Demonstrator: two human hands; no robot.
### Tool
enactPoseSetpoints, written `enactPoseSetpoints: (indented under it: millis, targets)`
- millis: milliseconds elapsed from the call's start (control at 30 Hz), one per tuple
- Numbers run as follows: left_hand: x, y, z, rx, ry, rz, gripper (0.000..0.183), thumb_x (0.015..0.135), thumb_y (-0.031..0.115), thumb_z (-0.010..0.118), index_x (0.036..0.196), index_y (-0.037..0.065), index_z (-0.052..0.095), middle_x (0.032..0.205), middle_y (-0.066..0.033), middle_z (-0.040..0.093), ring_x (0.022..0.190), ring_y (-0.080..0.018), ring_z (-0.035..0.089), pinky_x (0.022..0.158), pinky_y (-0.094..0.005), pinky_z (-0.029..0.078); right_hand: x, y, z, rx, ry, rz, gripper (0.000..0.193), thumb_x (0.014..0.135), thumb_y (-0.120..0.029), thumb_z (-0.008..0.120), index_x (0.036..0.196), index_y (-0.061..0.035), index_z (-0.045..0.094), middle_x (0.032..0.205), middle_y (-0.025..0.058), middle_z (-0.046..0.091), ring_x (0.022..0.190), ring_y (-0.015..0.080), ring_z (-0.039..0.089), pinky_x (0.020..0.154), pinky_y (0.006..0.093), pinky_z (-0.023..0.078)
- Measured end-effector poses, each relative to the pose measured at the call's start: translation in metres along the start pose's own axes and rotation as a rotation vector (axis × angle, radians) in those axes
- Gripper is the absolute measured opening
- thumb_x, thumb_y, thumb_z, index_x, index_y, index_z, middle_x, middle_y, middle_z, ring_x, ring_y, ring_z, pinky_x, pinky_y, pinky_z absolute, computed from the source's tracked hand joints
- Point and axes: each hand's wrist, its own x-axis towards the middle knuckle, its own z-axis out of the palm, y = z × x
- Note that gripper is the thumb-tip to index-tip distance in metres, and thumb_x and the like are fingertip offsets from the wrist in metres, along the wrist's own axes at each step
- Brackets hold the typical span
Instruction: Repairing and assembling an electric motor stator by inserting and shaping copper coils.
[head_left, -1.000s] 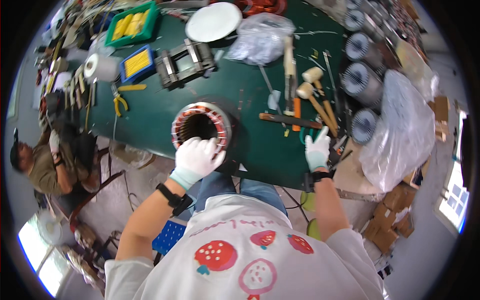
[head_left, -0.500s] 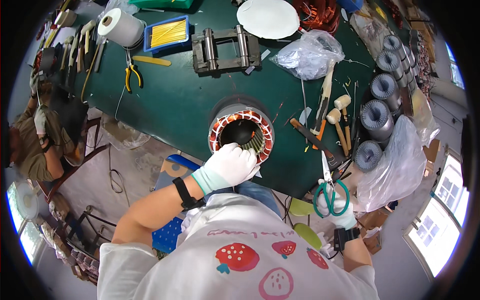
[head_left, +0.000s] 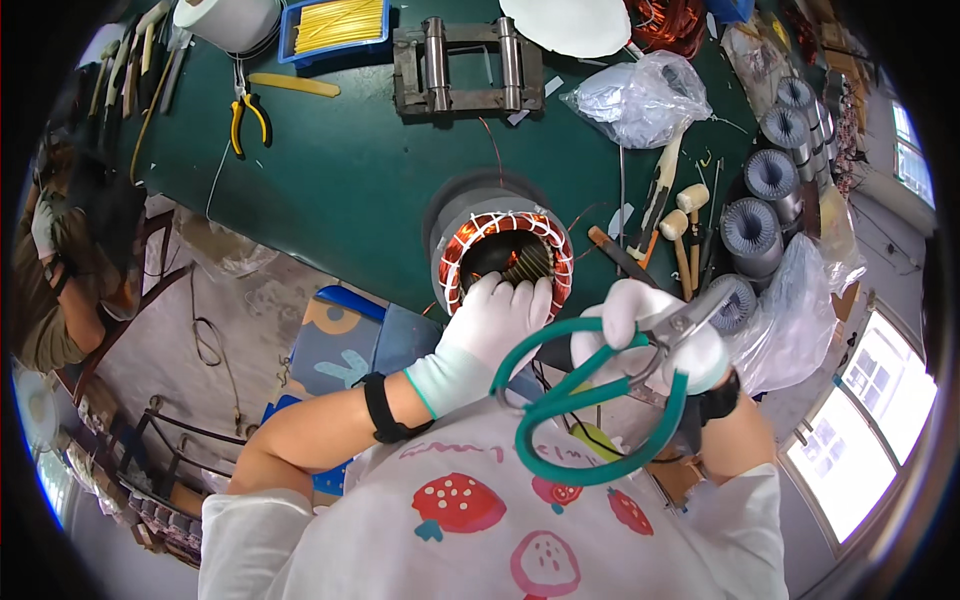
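A motor stator point(head_left: 459, 262) with copper windings laced in white cord sits near the table's front edge, its bore facing me. My gloved left hand point(head_left: 492, 325) has its fingers curled over the near rim, fingertips in the bore. Green-handled scissors point(head_left: 600, 468) are raised close to my chest, right of the stator. My gloved right hand point(head_left: 640, 335) grips them around the pivot, handles pointing left and blades pointing up to the right. Part of the right palm is hidden behind the handles.
Beyond the stator lie a steel roller fixture point(head_left: 470, 100), yellow-handled pliers point(head_left: 248, 122) and a blue tray point(head_left: 290, 45) of yellow strips. Mallets point(head_left: 685, 255), a plastic bag point(head_left: 640, 105) and several metal cores point(head_left: 752, 238) occupy the right. A co-worker point(head_left: 75, 270) sits at far left.
My right hand has brought the scissors up and left from the table's right front edge toward the stator. My left hand stays at the stator's near rim. The view has shifted slightly.
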Motion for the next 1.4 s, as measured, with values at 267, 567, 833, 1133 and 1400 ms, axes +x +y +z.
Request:
enactPoseSetpoints:
  millis: [267, 567, 833, 1133, 1400]
  targets:
    - [-0.016, -0.017, -0.046, -0.679, 0.145, -0.059, 0.031, 0.087, 0.015, 0.063, 0.113, 0.000, 0.065, 0.095, -0.0140, 0.068, 0.079, -0.0304, 0.064, 0.075, -0.0406, 0.050, 0.011, 0.015, 0.022, -0.053, 0.102, 0.126, 0.064, 0.087, -0.058, 0.076, 0.102, 0.0031, 0.062, 0.095, 0.0061, 0.061, 0.083, 0.0111, 0.059, 0.069, 0.0248, 0.046]
    - [-0.001, 0.010, -0.067, -2.231, -0.122, -0.477, 0.045, 0.108, 0.037, 0.054, 0.120, -0.005, 0.062, 0.131, -0.0172, 0.060, 0.113, -0.0227, 0.063, 0.098, -0.0369, 0.051, -0.013, 0.053, 0.011, 0.112, 0.153, 0.363, 0.066, 0.102, -0.052, 0.055, 0.136, 0.0054, 0.050, 0.107, 0.0189, 0.066, 0.088, 0.0236, 0.067, 0.080, 0.0329, 0.055]
    - [0.009, 0.004, -0.047, -1.264, 0.132, -0.112, 0.025, 0.103, 0.017, 0.055, 0.114, -0.002, 0.065, 0.120, -0.0148, 0.067, 0.104, -0.0289, 0.066, 0.094, -0.0405, 0.051, -0.031, 0.020, 0.018, -0.513, 0.418, 0.240, 0.053, 0.100, -0.033, 0.064, 0.143, -0.0047, 0.052, 0.089, 0.0010, 0.061, 0.068, 0.0038, 0.054, 0.058, 0.0221, 0.040]
    - [-0.008, 0.010, 0.002, -0.172, 0.147, -0.110, 0.040, 0.086, 0.021, 0.070, 0.120, 0.003, 0.059, 0.099, -0.0082, 0.069, 0.087, -0.0264, 0.065, 0.092, -0.0413, 0.049, 0.020, -0.021, 0.016, -2.193, 0.641, 0.075, 0.063, 0.085, -0.051, 0.077, 0.133, -0.0126, 0.063, 0.075, 0.0151, 0.067, 0.069, 0.0345, 0.068, 0.063, 0.0416, 0.054]
    - [-0.007, 0.007, 0.014, -0.139, 0.242, -0.064, 0.031, 0.089, 0.025, 0.068, 0.110, 0.003, 0.062, 0.093, -0.0071, 0.067, 0.082, -0.0217, 0.064, 0.089, -0.0371, 0.050, 0.041, -0.025, 0.036, -2.245, 0.600, 0.327, 0.065, 0.092, -0.061, 0.064, 0.122, -0.0040, 0.063, 0.074, 0.0168, 0.070, 0.072, 0.0364, 0.072, 0.065, 0.0439, 0.057]
